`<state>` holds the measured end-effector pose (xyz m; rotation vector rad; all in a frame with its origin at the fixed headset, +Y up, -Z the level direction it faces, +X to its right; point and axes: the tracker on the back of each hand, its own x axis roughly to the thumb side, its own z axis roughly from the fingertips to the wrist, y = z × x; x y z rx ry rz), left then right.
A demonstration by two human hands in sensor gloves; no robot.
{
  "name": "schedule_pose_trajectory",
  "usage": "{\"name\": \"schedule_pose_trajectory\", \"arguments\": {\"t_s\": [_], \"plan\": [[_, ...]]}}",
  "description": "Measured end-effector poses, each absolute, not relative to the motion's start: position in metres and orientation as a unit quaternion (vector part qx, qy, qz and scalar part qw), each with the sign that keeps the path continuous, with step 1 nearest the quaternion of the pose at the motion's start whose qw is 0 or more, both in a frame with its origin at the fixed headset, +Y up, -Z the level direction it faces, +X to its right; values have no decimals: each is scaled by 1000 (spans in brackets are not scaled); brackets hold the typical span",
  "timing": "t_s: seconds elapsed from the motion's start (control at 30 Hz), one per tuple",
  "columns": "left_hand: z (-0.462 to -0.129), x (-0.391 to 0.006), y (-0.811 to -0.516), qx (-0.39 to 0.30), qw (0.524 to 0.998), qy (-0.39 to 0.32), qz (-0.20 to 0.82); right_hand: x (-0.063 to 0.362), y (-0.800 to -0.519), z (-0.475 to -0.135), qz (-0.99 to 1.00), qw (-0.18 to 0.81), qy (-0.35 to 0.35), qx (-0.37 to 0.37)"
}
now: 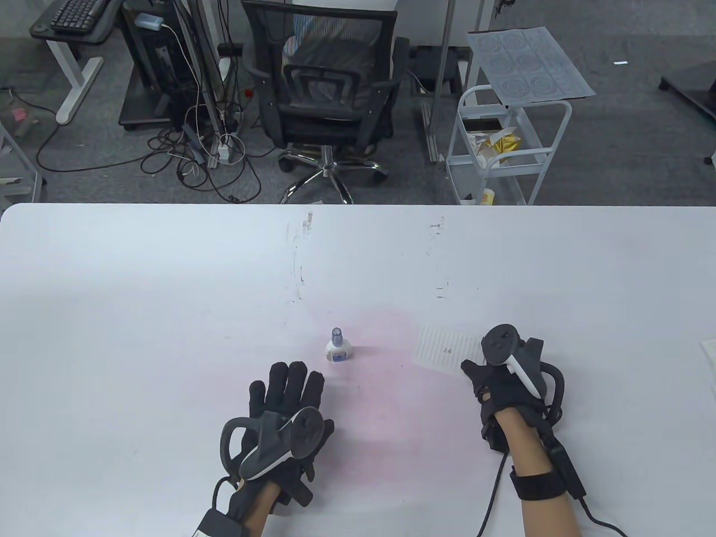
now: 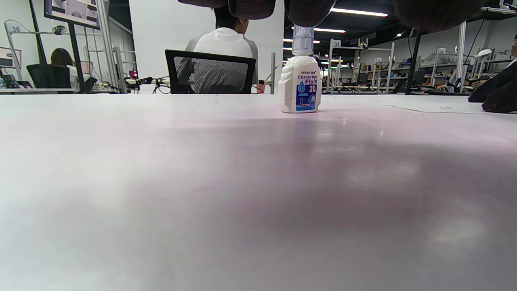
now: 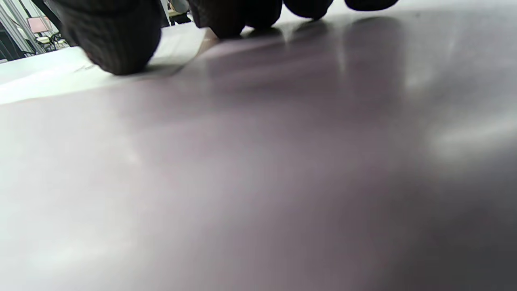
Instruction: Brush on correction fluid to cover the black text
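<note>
— Where does the bottle stand?
— Upright on the table, about midway between the left and right edges, nearer the near edge than the far one.
— And the paper?
— Flat on the table, to the right of the bottle and apart from it.
— The hands?
— The left hand lies on the table just near of the bottle, a little to its left, not touching it. The right hand sits at the paper's near right corner, its fingertips down on the sheet.
— Anything behind the table?
— A chair beyond the far edge near the middle, a cart to its right.
</note>
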<state>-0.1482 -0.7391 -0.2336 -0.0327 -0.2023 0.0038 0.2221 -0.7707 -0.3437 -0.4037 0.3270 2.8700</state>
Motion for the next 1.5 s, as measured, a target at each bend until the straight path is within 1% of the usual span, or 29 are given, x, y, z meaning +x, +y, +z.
{"name": "schedule_pose_trajectory", "arguments": {"t_s": [0.23, 0.37, 0.5, 0.8, 0.93, 1.03, 1.13, 1.37, 1.5], "plan": [[-234, -148, -739, -15, 995, -101, 4, 222, -770, -343, 980, 114, 97, -135], [-234, -149, -739, -15, 995, -101, 5, 223, -769, -341, 978, 101, 85, -161], [-234, -149, -740, -17, 995, -101, 4, 222, -768, -341, 978, 97, 84, -167], [-234, -149, -740, -16, 995, -101, 6, 221, -768, -340, 980, 105, 77, -150], [-234, -150, -740, -17, 995, -99, 7, 219, -761, -335, 983, 118, 26, -139], [-234, -150, -740, -17, 995, -99, 7, 217, -753, -327, 980, 152, -53, -121], [-234, -150, -740, -16, 995, -99, 7, 214, -744, -318, 977, 171, -89, -94], [-234, -151, -740, -15, 995, -99, 8, 205, -721, -298, 965, 224, -126, -47], [-234, -152, -740, -15, 995, -98, 9, 199, -704, -285, 954, 267, -133, -20]]}}
